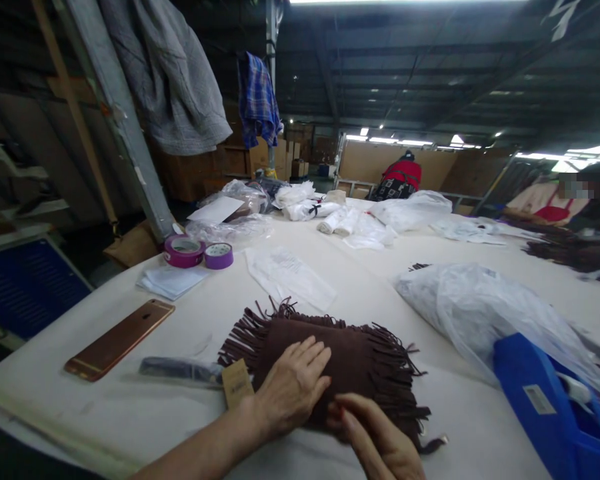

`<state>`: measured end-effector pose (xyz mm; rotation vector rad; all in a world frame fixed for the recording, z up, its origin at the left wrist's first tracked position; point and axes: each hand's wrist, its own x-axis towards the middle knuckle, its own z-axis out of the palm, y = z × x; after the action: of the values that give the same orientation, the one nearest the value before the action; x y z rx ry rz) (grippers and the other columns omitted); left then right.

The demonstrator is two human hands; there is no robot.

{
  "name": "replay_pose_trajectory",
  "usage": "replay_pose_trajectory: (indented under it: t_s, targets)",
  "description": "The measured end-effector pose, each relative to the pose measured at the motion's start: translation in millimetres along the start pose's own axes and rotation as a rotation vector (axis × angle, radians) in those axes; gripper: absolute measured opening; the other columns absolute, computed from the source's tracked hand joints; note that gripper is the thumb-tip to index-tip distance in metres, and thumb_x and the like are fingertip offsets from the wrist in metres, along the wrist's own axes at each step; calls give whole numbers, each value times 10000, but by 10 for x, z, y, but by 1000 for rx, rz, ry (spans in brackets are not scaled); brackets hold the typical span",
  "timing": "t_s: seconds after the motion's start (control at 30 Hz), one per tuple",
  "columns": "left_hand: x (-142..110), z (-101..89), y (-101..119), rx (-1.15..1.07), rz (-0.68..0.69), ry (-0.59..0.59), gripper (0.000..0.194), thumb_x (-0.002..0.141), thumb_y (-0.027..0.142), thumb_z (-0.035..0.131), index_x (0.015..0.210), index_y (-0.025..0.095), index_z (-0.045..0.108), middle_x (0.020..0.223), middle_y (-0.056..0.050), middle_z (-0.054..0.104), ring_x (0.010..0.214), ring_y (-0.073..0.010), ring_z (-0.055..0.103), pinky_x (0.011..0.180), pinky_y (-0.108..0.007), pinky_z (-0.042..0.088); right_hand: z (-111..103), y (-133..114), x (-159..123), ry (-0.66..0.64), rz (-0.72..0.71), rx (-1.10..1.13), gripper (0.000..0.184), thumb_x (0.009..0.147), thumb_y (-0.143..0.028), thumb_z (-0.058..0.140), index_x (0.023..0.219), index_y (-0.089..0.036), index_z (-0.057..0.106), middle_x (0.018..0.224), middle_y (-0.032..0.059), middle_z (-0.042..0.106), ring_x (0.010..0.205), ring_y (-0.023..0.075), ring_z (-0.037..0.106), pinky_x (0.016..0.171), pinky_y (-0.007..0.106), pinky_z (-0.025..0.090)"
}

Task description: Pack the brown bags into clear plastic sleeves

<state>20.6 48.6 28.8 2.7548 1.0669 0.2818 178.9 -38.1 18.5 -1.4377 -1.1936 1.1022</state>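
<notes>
A folded brown fringed fabric piece (pixel 360 357) lies on the white table (pixel 460 427) in front of me. My left hand (pixel 293 387) rests flat on top of it, fingers stretched out and together. My right hand (pixel 380 440) is at the fabric's near edge, its fingers bent against the cloth, pinching the edge. A tan paper tag (pixel 236 382) sticks out from the fabric beside my left wrist.
A rose-gold phone (pixel 120 339) and a dark flat tool (pixel 180 369) lie to the left. Two purple tape rolls (pixel 196 252) sit further back. Clear plastic bags (pixel 480 313) and a blue tape dispenser (pixel 550 407) are on the right. White rolled items (pixel 340 220) lie far back. A person sits at far right.
</notes>
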Motion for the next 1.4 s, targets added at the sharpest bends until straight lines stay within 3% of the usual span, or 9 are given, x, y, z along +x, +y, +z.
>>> replay_pose_trajectory:
  t_s: [0.13,0.33,0.43,0.53,0.67,0.87,1.07,1.23,1.4]
  targets:
    - [277,246,-104,-28,28,-137,558,936,353,383,1435,186,196,1508,-113,178,1388,-275,138,1101,-540,209,-134,217,424,154,-706,-914,429,902,-389,384,1236,-174,547,1222,132,600,1159,281,535,947,472,442]
    - [-125,85,-242,59,72,-215,780,840,487,540,1445,186,149,1486,-175,212,1369,-311,202,1073,-541,269,-543,508,462,132,-996,-1465,662,830,-547,457,1309,-90,450,1346,136,489,1275,251,413,1062,421,299]
    - [-446,126,-338,272,134,33,808,781,529,598,1420,174,252,1407,-203,383,1298,-378,344,1014,-615,290,-789,510,297,98,-1064,-1497,694,771,-549,527,1288,-90,472,1291,127,549,1375,251,215,1138,488,39]
    - [-631,300,-422,466,181,417,426,899,295,466,1298,146,458,1279,-133,553,1250,-307,425,1063,-541,223,-905,586,214,163,-1012,-1406,547,801,-423,532,1249,-110,500,1221,115,606,1390,231,160,1133,534,24]
    - [-633,422,-493,520,148,620,346,919,119,295,1049,120,615,1051,-94,671,1063,-241,561,1003,-448,310,-914,651,246,195,-992,-1351,334,869,-235,418,1160,-135,550,1238,113,595,1367,221,235,1129,545,76]
    - [-435,-525,-498,291,-11,202,271,745,-2,396,758,162,612,735,-29,647,706,-173,599,662,-279,451,-1075,-235,353,98,-1177,-1442,200,833,-188,435,901,-224,620,1034,58,675,1106,224,553,1130,491,86]
    - [-210,-1837,-460,-170,-177,-131,189,661,71,458,686,169,619,601,47,578,597,-110,549,527,-178,348,-1210,-1418,334,-239,-912,-1121,302,901,-460,411,779,-298,635,805,-23,690,674,131,646,658,274,525]
    - [-18,-2005,-519,-155,-180,-242,192,624,45,476,690,152,621,573,61,537,565,-95,506,519,-172,323,-1195,-1461,535,-345,-520,-1077,408,867,-540,424,659,-250,622,616,-23,619,551,112,572,473,217,440]
    - [143,-1935,-626,240,-152,42,218,686,8,455,735,142,620,650,11,595,664,-137,569,596,-216,365,-1184,-1407,798,-88,-839,-1207,423,890,-524,372,676,-247,611,609,-28,626,597,135,596,753,356,473]
